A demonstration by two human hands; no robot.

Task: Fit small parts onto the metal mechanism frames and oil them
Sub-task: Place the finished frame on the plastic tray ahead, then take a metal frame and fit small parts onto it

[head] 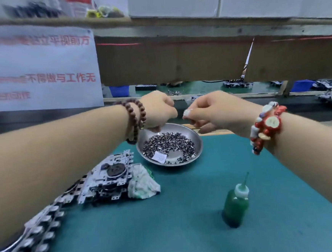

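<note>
White rag [144,184]; paper notice [39,66], red txt
</note>
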